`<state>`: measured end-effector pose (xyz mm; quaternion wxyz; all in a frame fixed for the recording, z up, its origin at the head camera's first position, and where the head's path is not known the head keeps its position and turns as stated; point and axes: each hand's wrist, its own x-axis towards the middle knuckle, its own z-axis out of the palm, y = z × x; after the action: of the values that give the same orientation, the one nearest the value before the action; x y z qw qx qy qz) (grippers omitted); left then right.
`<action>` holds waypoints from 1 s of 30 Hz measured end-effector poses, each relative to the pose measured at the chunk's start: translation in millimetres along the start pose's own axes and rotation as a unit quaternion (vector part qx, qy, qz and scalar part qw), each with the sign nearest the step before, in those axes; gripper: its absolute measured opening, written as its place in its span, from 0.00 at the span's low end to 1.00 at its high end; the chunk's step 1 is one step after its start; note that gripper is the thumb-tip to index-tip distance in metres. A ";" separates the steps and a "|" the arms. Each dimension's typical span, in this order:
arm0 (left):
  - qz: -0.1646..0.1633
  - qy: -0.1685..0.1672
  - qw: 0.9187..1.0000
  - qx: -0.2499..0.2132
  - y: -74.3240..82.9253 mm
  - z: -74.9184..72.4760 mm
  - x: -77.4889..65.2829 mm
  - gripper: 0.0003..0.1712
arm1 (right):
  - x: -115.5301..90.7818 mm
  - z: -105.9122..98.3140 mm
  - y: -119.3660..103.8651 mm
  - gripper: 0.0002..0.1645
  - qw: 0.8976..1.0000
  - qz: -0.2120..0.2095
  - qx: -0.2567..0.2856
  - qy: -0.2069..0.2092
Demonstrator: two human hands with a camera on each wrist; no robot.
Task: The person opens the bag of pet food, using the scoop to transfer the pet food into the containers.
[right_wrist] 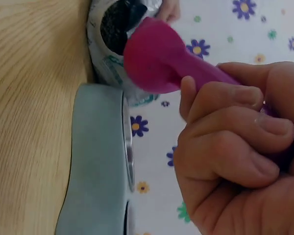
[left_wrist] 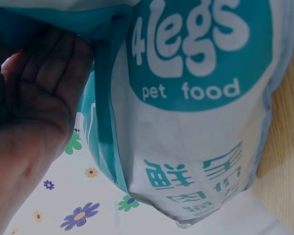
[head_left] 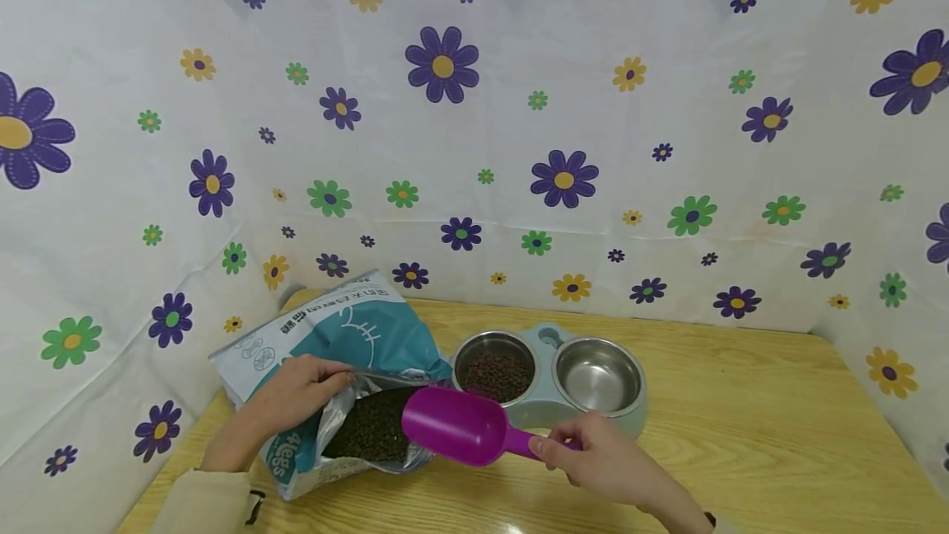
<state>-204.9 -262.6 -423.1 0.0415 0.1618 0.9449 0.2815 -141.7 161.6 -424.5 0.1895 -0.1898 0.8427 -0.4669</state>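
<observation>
Cropped left sleeve (head_left: 203,505), scoop (head_left: 460,428) in right hand (head_left: 596,464), partly hiding bag (head_left: 393,328)

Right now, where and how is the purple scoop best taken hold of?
Probably by the scoop's slim handle, from the right: it extends that way, where the right hand grips it, while the broad end points left towards the food bag.

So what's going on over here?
A person's left hand holds the open pet food bag by its edge. The right hand grips a purple scoop, which looks empty, near the bag's mouth. On the table, the left metal bowl has some kibble in it; the right metal bowl looks empty.
</observation>
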 end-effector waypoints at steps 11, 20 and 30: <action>-0.010 -0.009 1.000 -0.012 2.4 -0.1 0.0 0.17 | 2.3 48.1 -50.7 0.22 0.983 0.038 -0.178 0.025; -0.012 -0.011 1.000 -0.015 2.5 -1.5 -0.4 0.17 | 21.1 76.5 -81.2 0.26 0.924 -0.013 -0.371 0.085; -0.006 -0.007 1.000 -0.010 1.5 -1.3 -0.7 0.17 | 46.6 67.1 -68.3 0.33 0.988 0.013 -0.149 0.027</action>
<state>-204.1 -262.4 -421.2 0.0513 0.1573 0.9429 0.2893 -138.5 56.9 -405.6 0.1426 -0.1921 0.9099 -0.3388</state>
